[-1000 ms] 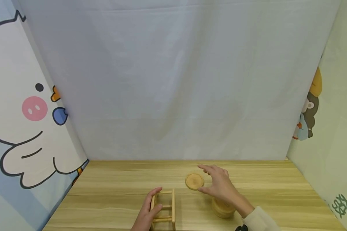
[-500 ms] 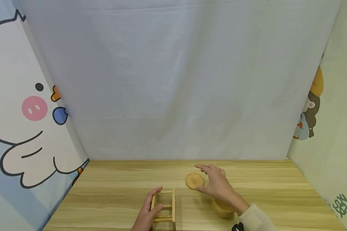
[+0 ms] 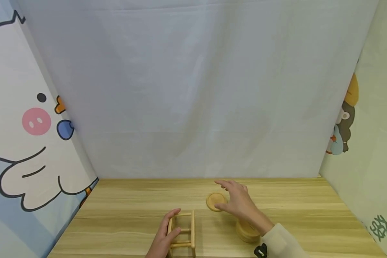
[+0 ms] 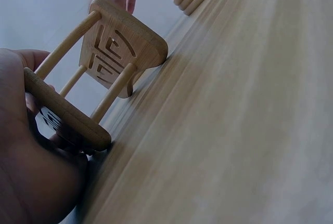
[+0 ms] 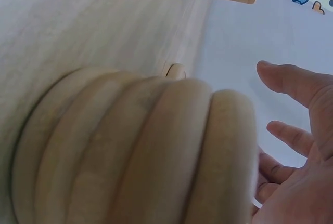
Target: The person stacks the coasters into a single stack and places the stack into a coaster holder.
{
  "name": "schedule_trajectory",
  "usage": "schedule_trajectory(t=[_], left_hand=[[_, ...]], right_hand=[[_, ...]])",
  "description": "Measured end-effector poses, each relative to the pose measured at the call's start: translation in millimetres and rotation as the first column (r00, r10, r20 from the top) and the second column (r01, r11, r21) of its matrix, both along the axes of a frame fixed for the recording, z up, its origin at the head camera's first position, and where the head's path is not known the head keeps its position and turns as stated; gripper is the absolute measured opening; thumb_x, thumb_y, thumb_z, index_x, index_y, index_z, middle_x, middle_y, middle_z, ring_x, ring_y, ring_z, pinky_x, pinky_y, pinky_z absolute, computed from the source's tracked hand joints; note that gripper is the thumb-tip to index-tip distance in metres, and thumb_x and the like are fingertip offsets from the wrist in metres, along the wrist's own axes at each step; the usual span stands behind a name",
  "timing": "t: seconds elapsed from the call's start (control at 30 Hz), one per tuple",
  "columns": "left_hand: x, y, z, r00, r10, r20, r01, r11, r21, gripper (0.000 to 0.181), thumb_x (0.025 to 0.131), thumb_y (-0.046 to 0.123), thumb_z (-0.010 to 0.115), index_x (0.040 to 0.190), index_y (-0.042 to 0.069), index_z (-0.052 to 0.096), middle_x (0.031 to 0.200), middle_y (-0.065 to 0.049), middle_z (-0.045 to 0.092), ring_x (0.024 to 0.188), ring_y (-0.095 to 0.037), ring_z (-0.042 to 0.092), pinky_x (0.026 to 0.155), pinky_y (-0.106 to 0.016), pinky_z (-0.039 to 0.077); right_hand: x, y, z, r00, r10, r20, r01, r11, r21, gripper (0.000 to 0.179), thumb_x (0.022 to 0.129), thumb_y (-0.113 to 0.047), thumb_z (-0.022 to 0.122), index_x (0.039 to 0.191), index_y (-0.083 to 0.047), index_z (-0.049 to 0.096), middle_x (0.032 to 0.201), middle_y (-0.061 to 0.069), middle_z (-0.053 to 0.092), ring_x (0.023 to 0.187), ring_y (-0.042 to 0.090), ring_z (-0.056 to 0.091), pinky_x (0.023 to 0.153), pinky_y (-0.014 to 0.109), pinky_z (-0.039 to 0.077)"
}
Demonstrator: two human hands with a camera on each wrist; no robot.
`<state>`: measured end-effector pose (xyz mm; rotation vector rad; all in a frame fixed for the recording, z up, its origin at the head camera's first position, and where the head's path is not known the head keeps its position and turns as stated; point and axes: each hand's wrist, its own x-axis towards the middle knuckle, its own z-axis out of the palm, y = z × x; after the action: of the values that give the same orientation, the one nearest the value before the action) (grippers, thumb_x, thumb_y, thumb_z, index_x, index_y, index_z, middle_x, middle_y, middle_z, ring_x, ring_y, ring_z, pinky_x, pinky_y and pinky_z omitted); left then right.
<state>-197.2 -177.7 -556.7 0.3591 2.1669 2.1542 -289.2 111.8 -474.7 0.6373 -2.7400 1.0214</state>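
Observation:
A small wooden coaster rack (image 3: 193,231), with two slotted side panels (image 4: 112,52) joined by round dowels, stands at the table's front. My left hand (image 3: 162,234) grips its left panel, the thumb on the inner side and the fingers along the outside. My right hand (image 3: 240,202) is spread above the table, thumb and fingers apart, holding nothing. Under its thumb, a single round wooden coaster (image 3: 215,199) lies flat, partly covered in the head view. Beneath my right forearm sits a stack of several wooden coasters (image 5: 156,151), partly hidden by the arm in the head view.
The wood-grain table (image 3: 132,200) ends at a pale grey cloth (image 3: 193,89) at the back. Cartoon-printed panels (image 3: 35,150) border the left and right sides. A cream sleeve (image 3: 282,242) with a dark wrist strap covers my right forearm.
My right hand has drifted a little left and away from me, so its thumb now overlaps the single coaster. The left hand, the rack and the coasters stay put.

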Motion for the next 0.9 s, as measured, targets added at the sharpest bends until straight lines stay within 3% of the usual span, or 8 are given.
schedule_trajectory(t=[0.23,0.33,0.5,0.63,0.7,0.9], left_hand=[[-9.3,-4.8,-19.7,0.999,-0.011,-0.045,0.009,0.999,-0.034,0.056,0.117,0.021,0.054,0.168,0.007,0.036,0.174,-0.029,0.020,0.159,-0.061,0.000,0.112,-0.094,0.005],[-11.6,-5.1,-23.9,1.000,-0.009,-0.023,0.009,1.000,-0.013,0.058,0.116,0.023,0.057,0.168,0.009,0.037,0.176,-0.026,0.021,0.161,-0.058,-0.002,0.113,-0.094,0.002],[-10.2,-3.9,-19.6,1.000,0.008,0.030,-0.009,1.000,0.026,0.061,0.113,0.022,0.062,0.167,0.007,0.039,0.177,-0.022,0.020,0.165,-0.052,-0.006,0.117,-0.090,-0.003],[-5.6,-2.6,-9.3,1.000,0.004,0.012,-0.004,1.000,0.007,0.061,0.114,0.021,0.059,0.167,0.003,0.036,0.176,-0.027,0.018,0.163,-0.057,-0.006,0.115,-0.092,-0.003],[-5.6,-3.1,-9.4,1.000,-0.004,-0.011,0.004,1.000,-0.012,0.060,0.115,0.019,0.057,0.167,0.001,0.034,0.175,-0.031,0.017,0.161,-0.062,-0.006,0.113,-0.094,-0.001],[-16.3,-10.1,-33.6,1.000,-0.009,0.018,0.009,1.000,0.025,0.063,0.114,0.025,0.062,0.169,0.009,0.036,0.178,-0.023,0.017,0.164,-0.054,-0.007,0.116,-0.092,-0.002]], right_hand=[[0.2,-4,-3.2,1.000,0.014,-0.009,-0.014,1.000,-0.015,0.077,0.080,-0.016,0.101,0.149,-0.007,0.068,0.125,0.014,0.073,0.114,0.038,0.067,0.112,0.066,0.038],[0.7,-6,-3.9,1.000,0.019,-0.004,-0.019,1.000,-0.017,0.076,0.080,-0.016,0.101,0.148,-0.007,0.069,0.125,0.014,0.073,0.113,0.038,0.067,0.113,0.066,0.037],[-1.0,-10,-4.7,1.000,0.031,-0.002,-0.031,0.999,-0.024,0.076,0.080,-0.013,0.101,0.148,-0.005,0.069,0.128,0.019,0.072,0.114,0.042,0.068,0.114,0.067,0.037],[-4.7,-15,-6.8,0.999,0.033,-0.022,-0.033,0.999,-0.023,0.075,0.079,-0.012,0.101,0.147,-0.004,0.069,0.128,0.018,0.072,0.112,0.041,0.069,0.112,0.067,0.039],[-6.6,-17,-8.3,0.999,0.032,-0.038,-0.033,0.999,-0.020,0.075,0.078,-0.012,0.101,0.146,-0.004,0.070,0.129,0.018,0.073,0.112,0.040,0.068,0.112,0.067,0.039],[-9.9,-21,-15.2,0.997,0.037,-0.065,-0.038,0.999,-0.014,0.072,0.079,-0.011,0.100,0.144,-0.003,0.071,0.131,0.019,0.072,0.121,0.043,0.066,0.113,0.070,0.039]])
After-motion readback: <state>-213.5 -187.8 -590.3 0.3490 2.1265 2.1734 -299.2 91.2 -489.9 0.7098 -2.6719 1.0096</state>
